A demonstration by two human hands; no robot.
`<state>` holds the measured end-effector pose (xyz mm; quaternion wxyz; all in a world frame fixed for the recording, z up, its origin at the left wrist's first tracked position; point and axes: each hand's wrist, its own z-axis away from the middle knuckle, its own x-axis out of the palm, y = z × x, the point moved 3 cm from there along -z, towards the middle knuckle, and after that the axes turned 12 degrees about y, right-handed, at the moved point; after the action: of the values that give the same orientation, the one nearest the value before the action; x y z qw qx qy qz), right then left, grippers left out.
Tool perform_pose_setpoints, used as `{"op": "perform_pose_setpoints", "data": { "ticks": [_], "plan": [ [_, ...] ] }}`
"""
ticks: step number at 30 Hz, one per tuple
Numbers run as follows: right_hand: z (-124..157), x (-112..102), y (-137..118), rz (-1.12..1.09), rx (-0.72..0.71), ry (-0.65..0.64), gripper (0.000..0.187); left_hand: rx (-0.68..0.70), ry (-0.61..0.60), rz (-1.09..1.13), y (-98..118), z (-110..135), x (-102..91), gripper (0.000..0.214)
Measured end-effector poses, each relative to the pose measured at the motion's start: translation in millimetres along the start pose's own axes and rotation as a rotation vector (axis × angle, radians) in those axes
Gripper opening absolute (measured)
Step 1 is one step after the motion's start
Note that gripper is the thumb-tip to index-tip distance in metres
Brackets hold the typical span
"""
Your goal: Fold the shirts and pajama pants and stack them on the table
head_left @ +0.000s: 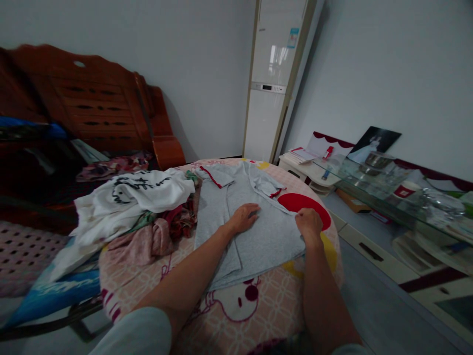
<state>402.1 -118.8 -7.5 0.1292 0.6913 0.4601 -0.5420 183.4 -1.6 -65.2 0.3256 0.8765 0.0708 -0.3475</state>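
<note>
Table (283, 301), heaped clothes (135, 195) beside grey shirt (268, 239)

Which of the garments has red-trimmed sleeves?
The gray shirt under the left hand, its edge gripped by the right hand; the white garment left of it shows black lettering instead.

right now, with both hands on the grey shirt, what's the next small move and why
Probably bring the right hand inward, carrying its edge of the grey shirt toward the left hand. The right hand seems closed on that edge, the left hand rests near the shirt's middle, and a panel looks folded in on the left side only.
</note>
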Motion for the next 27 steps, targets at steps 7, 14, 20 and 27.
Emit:
{"op": "perform_pose_setpoints", "data": {
  "ticks": [7, 14, 20, 27],
  "plan": [
    [36, 2, -51, -0.336, -0.396, -0.264, 0.022, -0.378, -0.037, 0.580, 1, -4, 9.2, 0.048],
    [54, 9, -57, -0.293, -0.562, -0.457, 0.022, -0.706, -0.235, 1.043, 7, 2, 18.1, 0.083],
    [49, 10, -57, -0.392, -0.517, -0.481, 0.015, -0.653, -0.309, 1.045, 17, 4, 18.6, 0.065],
    [-9, 22, -78, -0.268, -0.548, -0.118, 0.028, -0.619, -0.346, 0.995, 17, 4, 20.8, 0.042]
  ]
}}
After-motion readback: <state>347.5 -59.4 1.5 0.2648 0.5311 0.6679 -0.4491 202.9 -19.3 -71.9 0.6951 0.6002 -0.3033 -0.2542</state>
